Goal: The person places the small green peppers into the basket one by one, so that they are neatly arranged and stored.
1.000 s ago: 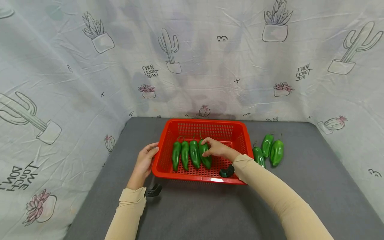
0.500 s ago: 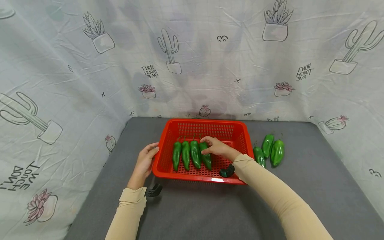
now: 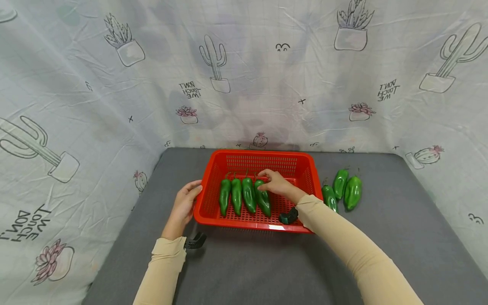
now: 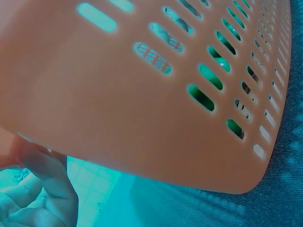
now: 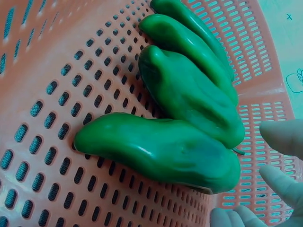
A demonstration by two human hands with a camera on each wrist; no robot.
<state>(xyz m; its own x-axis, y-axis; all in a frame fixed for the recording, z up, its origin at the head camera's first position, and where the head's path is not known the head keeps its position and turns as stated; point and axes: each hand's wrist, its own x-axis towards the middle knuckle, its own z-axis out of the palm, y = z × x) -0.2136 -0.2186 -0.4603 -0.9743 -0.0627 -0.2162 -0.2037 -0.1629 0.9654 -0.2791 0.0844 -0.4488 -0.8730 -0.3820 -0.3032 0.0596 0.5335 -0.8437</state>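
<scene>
Inside the red plastic basket (image 3: 263,226), several green peppers lie side by side, stems toward the back. My right hand (image 3: 277,183) hovers over the stem end of the rightmost pepper (image 3: 263,199). In the right wrist view its fingers (image 5: 281,187) are spread and apart from that pepper (image 5: 156,146), with nothing between them. At the basket's left side, my left hand (image 3: 186,202) holds the rim. The left wrist view has its curled fingers (image 4: 49,182) at the rim's edge, below the slotted basket wall (image 4: 118,109).
Several more green peppers, one of them a paler pepper (image 3: 352,192), lie on the grey tabletop (image 3: 396,220) right of the basket. The right forearm passes over the basket's front right corner. A cactus-print cloth (image 3: 259,84) hangs behind and at both sides.
The right hand has come off the rightmost pepper and shifted slightly right and back. That pepper's front tip now lies a little farther right. The left hand stays at the rim.
</scene>
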